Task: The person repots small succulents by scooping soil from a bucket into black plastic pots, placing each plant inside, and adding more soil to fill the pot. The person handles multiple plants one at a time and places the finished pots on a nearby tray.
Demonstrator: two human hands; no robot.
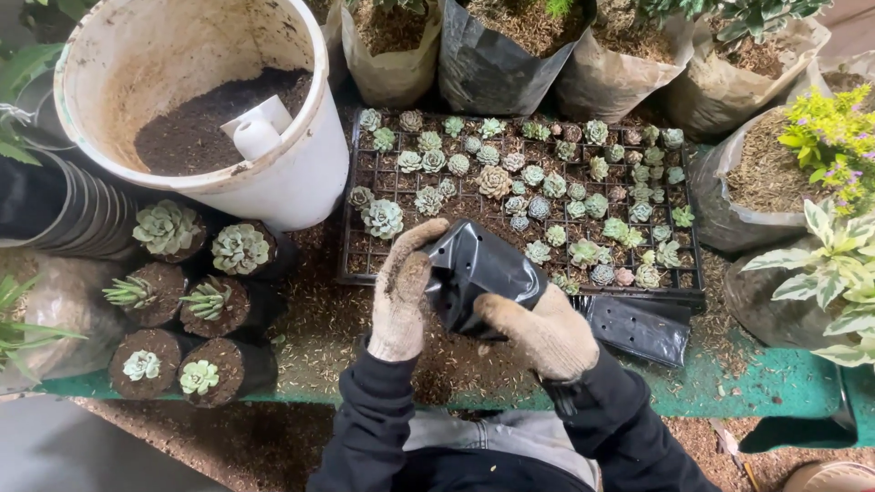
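Both my hands wear dirty beige work gloves. My left hand grips the near left edge of a black plastic grow bag, its fingers curled over the rim. On the bag's right side, my right hand pinches the plastic. The bag is held just above the green bench, in front of a black seedling tray filled with several small succulents.
A white bucket with dark soil and a white scoop stands at the back left. Several potted succulents in black bags sit at the left. A flat stack of black bags lies to the right. Soil-filled sacks line the back and right.
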